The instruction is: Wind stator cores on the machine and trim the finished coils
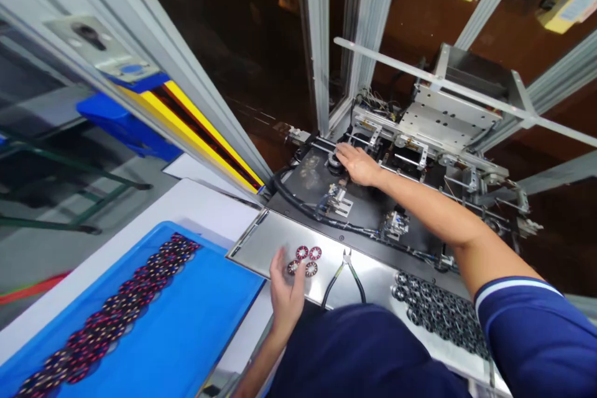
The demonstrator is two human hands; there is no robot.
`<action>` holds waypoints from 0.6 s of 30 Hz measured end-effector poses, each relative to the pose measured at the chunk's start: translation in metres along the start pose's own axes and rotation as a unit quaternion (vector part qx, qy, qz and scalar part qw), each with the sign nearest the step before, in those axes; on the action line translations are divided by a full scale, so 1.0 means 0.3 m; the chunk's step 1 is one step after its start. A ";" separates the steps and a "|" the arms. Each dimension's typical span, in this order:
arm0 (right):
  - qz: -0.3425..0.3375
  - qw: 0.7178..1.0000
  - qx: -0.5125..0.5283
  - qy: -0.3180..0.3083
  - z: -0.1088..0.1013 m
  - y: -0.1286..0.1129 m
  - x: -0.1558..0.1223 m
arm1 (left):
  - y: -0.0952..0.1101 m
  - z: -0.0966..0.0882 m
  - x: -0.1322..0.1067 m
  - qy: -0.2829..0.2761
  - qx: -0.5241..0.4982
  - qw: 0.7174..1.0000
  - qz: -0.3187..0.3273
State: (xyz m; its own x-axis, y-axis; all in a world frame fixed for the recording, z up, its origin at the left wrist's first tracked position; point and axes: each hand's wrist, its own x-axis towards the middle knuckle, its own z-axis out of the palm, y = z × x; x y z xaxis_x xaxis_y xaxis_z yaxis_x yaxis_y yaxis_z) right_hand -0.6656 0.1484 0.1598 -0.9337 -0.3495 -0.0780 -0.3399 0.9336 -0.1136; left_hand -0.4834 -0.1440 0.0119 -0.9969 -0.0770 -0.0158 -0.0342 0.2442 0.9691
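My left hand [286, 289] is just above the metal ledge, thumb and fingers apart, with nothing visible between them. Beside its fingertips lie several ring-shaped motor stators [315, 253] with red and pale windings. My right hand [358, 165] reaches forward over the machine's dark plate [305, 177]. Its fingers are stretched out against the edge of a round fixture [334, 163], and part of their undersides is hidden. Pliers [346, 259] with dark handles lie on the ledge between my body and the machine.
A blue tray [186, 329] at left carries overlapping rows of stators [112, 311]. Many dark round parts [441, 311] cover the ledge at right. Small metal brackets [338, 201] and a black cable [298, 202] edge the machine. Aluminium posts [319, 43] and a yellow strip [209, 143] flank the opening.
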 end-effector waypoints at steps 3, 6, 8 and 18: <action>0.000 0.997 0.020 0.078 -0.048 -0.074 -0.183 | 0.033 -0.045 -0.025 0.010 0.045 0.998 0.043; -0.039 0.973 0.073 0.217 -0.007 -0.182 -0.500 | 0.053 -0.081 -0.058 0.005 0.066 0.994 0.084; -0.002 0.968 0.107 0.228 0.081 -0.267 -0.736 | 0.058 -0.089 -0.083 -0.012 0.070 0.991 0.109; 0.220 0.963 0.081 0.135 0.544 -0.513 -1.183 | 0.126 0.068 -0.166 -0.191 0.049 0.967 0.158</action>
State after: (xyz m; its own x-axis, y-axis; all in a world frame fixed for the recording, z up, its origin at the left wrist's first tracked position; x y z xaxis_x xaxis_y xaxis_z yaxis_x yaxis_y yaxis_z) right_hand -0.2634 0.1157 0.0432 -0.9859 0.1308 0.1043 0.0966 0.9542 -0.2832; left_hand -0.4364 -0.1112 0.0443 -0.9112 0.3756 0.1690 0.2885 0.2894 0.9127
